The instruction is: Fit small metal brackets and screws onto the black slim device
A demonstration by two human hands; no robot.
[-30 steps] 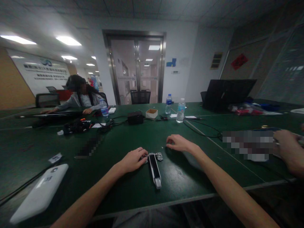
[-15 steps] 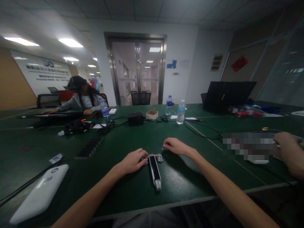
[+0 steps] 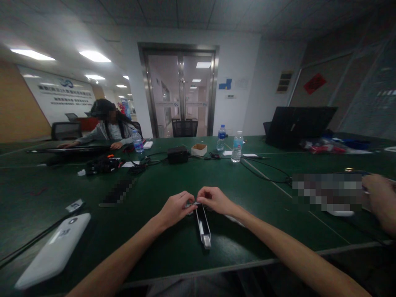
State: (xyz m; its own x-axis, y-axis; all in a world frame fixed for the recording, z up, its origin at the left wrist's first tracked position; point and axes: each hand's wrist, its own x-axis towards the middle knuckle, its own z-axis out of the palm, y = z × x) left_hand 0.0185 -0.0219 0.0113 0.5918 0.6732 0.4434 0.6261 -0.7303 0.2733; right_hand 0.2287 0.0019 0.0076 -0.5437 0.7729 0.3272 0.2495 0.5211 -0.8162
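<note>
A long narrow metal part point(image 3: 203, 226), black with silver ends, lies on the green table point(image 3: 173, 181) pointing toward me. My left hand point(image 3: 175, 208) is closed on its far end from the left. My right hand point(image 3: 215, 199) pinches the same far end from the right, fingers pressed together. The two hands meet over the small silver bracket at that end, which they mostly hide.
A white phone-like device point(image 3: 52, 251) lies at the near left. A co-worker's hand point(image 3: 379, 198) rests at the right edge. Cables, a black box point(image 3: 177, 154), a small carton point(image 3: 198, 149) and two water bottles point(image 3: 236, 147) stand farther back. A seated person point(image 3: 105, 128) works at far left. A laptop point(image 3: 297, 126) sits at right.
My right hand has moved left from the bare table onto the far end of the metal part, joining my left hand. The left hand has stayed put.
</note>
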